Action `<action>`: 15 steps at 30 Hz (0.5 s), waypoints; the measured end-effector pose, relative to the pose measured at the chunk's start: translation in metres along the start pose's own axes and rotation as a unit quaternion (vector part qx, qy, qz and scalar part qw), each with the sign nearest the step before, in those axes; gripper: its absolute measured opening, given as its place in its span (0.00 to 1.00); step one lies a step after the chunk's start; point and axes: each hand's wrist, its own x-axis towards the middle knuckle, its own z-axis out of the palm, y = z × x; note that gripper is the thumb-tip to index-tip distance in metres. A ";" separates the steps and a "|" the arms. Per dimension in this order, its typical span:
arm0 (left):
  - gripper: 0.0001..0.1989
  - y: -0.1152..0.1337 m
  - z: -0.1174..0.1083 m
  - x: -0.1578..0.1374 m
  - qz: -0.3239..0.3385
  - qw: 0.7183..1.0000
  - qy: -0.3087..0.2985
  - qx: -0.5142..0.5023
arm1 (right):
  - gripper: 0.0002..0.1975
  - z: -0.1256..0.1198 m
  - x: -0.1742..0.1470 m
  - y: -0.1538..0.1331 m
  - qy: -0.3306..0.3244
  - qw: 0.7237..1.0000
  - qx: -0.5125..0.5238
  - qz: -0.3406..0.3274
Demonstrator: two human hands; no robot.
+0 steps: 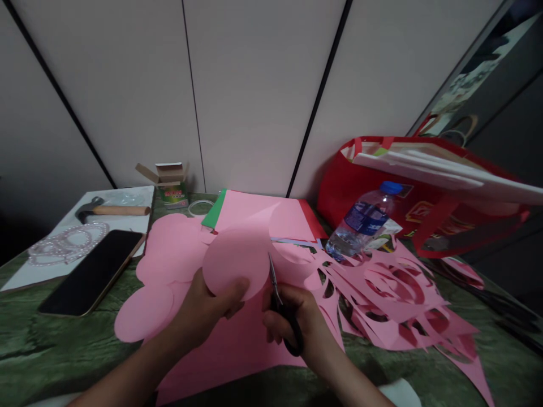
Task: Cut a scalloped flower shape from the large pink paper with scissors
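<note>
Between thumb and fingers, my left hand [214,305] grips a pink paper circle [235,257], its thumb lying on the front face. A pair of scissors [282,299] with black handles is in my right hand [297,319], fingers through the loops. The blades point up and touch or nearly touch the circle's right edge; a strip of pink paper curls beyond them. Below both hands lies a large pink sheet [224,353]. More cut pink circles [144,311] are piled left of my left hand.
Pink paper offcuts [390,288] spread on the right, beside a tilted water bottle [365,217] and a red bag [339,181]. At the left are a phone [93,274], a hammer [114,210], a string of beads [68,243] and a small open box [173,192]. A wall stands behind.
</note>
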 end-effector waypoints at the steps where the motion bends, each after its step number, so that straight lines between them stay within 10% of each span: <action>1: 0.14 -0.001 0.000 0.000 -0.001 1.000 -0.001 -0.006 | 0.07 0.000 0.000 0.000 0.000 1.000 0.000 -0.004; 15: 0.18 0.006 0.007 -0.005 0.008 0.993 -0.068 0.092 | 0.15 0.000 0.000 0.005 -0.031 0.999 0.015 -0.023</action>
